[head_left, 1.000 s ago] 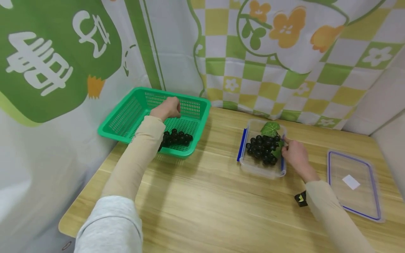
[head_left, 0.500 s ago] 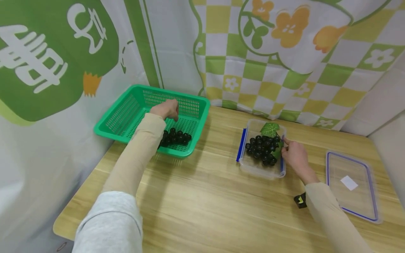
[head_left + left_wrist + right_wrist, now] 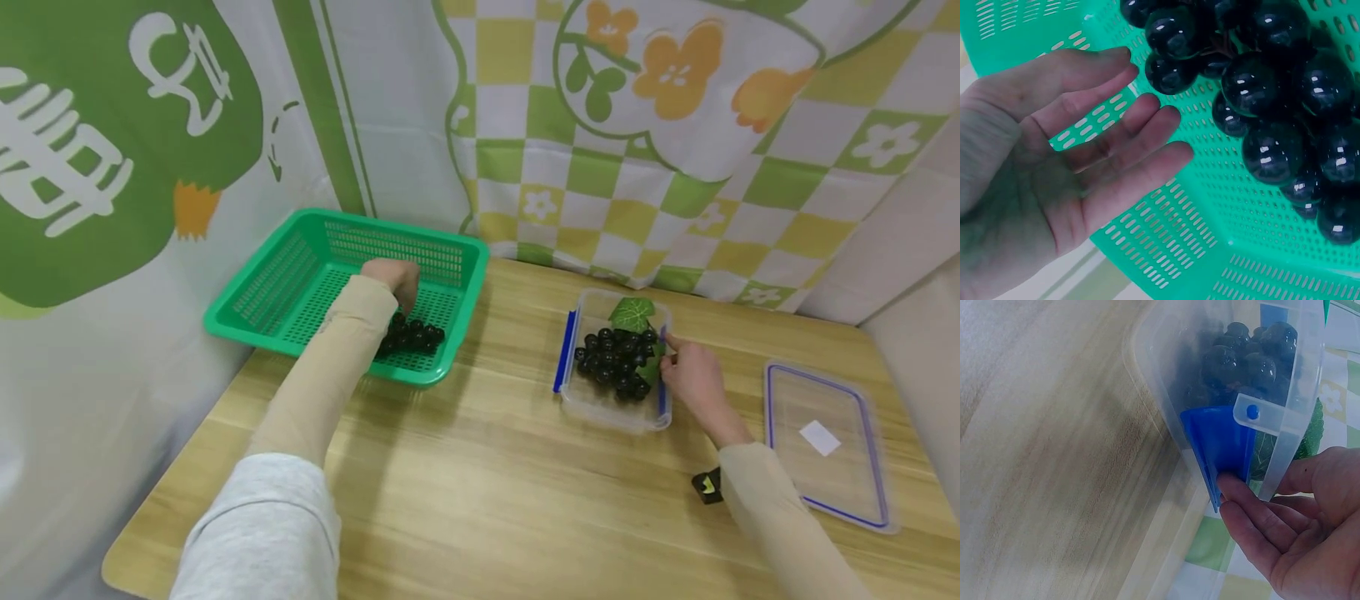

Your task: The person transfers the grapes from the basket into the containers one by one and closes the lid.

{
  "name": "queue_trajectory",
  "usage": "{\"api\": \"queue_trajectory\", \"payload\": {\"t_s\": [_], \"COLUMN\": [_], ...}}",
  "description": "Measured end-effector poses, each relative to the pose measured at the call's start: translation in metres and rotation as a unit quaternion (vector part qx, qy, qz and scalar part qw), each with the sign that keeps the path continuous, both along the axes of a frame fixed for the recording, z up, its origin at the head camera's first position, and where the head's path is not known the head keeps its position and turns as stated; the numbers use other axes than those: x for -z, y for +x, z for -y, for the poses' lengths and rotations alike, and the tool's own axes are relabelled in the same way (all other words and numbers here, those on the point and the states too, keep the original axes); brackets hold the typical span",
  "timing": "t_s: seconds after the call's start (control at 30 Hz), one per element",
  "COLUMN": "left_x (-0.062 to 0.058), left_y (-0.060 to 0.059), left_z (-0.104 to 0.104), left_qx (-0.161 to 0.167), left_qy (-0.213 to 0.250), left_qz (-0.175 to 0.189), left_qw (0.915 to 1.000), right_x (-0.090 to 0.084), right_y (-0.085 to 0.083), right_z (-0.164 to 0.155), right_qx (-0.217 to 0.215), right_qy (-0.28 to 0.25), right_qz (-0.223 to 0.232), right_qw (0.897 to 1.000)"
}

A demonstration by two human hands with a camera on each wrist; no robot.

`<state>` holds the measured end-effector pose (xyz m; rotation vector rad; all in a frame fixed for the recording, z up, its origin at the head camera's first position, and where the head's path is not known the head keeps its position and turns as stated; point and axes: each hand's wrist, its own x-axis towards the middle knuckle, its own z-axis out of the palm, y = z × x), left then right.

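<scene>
Head view shows a pale wooden bench (image 3: 487,492) set against a green, yellow and white patterned cloth backdrop (image 3: 675,125). A flat clear plastic lid with a blue seal (image 3: 825,442) lies at the far right, and a small black object (image 3: 707,486) sits by the right sleeve. At the back left stands a green perforated plastic basket (image 3: 300,275) with a bunch of dark glossy grapes (image 3: 1272,112) lying in it. The left hand (image 3: 1054,187) hovers inside the basket just beside that bunch, fingers (image 3: 1147,162) straight, slightly spread, holding nothing. A clear plastic container with blue latches (image 3: 600,408) holds a second dark grape bunch with a green leaf (image 3: 615,362). The right hand (image 3: 693,379) touches a blue latch (image 3: 1219,444) with loosely extended fingers (image 3: 1250,515).
</scene>
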<state>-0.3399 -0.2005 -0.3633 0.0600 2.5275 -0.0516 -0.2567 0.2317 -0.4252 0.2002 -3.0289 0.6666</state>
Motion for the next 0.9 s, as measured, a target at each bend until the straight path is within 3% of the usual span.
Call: {"api": "queue_trajectory", "payload": {"t_s": [0.4,0.9], "left_x": [0.0029,0.0065], "left_y": [0.0043,0.0000], "left_z": [-0.0039,-0.0077], "left_qx": [0.029,0.037], "left_qy": [-0.029,-0.035], "left_qz": [0.017,0.037], "left_qw": [0.9990,0.9980], "right_x": [-0.0009,0.0023], "right_y": [0.0005,-0.0011], "right_z": [0.0019,-0.0031], "right_qx": [-0.002,0.001], "right_qy": [-0.008,-0.003], "right_qz": [-0.010,-0.004], "right_qw": [1.000,1.000]}}
